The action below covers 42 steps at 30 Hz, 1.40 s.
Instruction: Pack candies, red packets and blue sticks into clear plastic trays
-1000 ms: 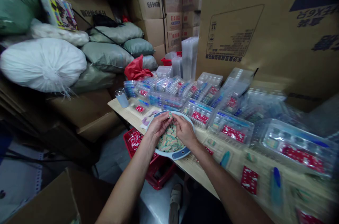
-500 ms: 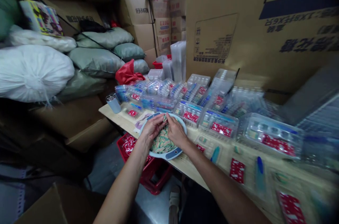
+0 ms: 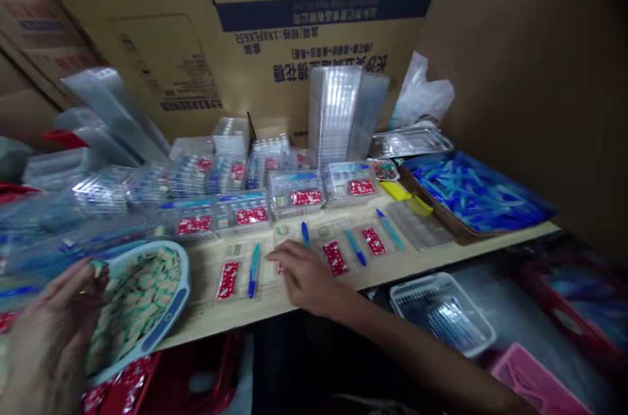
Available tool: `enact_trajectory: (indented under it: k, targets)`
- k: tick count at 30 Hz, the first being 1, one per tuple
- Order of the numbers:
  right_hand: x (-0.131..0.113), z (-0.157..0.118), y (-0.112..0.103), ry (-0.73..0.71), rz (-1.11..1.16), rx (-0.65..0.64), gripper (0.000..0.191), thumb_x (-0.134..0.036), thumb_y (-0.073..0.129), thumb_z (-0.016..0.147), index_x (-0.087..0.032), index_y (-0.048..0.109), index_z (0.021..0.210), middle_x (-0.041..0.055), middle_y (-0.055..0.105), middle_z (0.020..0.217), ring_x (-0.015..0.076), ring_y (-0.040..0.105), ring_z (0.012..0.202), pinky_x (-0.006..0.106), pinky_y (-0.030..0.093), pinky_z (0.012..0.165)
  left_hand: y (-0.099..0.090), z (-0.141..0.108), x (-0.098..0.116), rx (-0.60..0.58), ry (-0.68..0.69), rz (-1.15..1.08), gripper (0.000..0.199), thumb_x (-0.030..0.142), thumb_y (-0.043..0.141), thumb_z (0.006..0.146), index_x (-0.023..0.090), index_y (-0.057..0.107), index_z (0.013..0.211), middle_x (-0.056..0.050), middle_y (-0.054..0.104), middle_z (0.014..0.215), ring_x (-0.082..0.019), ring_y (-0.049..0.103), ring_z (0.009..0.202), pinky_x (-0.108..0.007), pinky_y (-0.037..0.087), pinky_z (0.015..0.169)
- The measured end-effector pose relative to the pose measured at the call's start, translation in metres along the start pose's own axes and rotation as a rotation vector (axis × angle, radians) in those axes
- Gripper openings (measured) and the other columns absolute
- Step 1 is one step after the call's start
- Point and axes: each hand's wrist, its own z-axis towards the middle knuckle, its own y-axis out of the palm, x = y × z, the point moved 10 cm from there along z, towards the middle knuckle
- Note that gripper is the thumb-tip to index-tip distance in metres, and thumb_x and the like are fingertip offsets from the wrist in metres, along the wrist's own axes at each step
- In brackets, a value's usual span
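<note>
At the left, my left hand (image 3: 61,317) pinches a small green-and-cream striped piece (image 3: 99,266) between thumb and fingers. Just beside it is a pale blue basin (image 3: 182,271) heaped with similar striped pieces (image 3: 147,290). My right hand (image 3: 307,277) reaches over a clear tray in the middle of the table, fingers stretched out and slightly bent, and I see nothing in them. A red packet under that hand is mostly hidden. A blue pen (image 3: 305,235) shows beyond its fingers. Left of it lies another tray with a red patterned packet (image 3: 228,280) and a pen (image 3: 254,271).
Filled clear boxes (image 3: 297,196) line the back of the wooden table (image 3: 206,310). Stacked clear trays (image 3: 336,114) stand behind them, against a large carton (image 3: 255,74). A box of blue pens (image 3: 471,189) sits at the right. Below are a white basket (image 3: 444,281) and red crates (image 3: 196,376).
The view has swung right. My hands, together over the basin before, are now apart: the right has moved to a tray on the table, the left stays by the basin with a striped piece.
</note>
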Motion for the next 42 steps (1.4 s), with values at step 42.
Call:
enact_trajectory:
  k: [42]
  targets:
    - [0.098,-0.161,-0.105,0.441,-0.788,0.063,0.059,-0.021,0.049,0.095,-0.017,0.047,0.153,0.0121,0.045,0.159,0.0326,0.030,0.149,0.051,0.030,0.116,0.415,-0.281,-0.192,-1.087,1.077,1.239,0.030,0.009,0.047,0.092,0.016,0.073,0.105,-0.010,0.070,0.099,-0.022,0.061,0.092,-0.034,0.048,0.086]
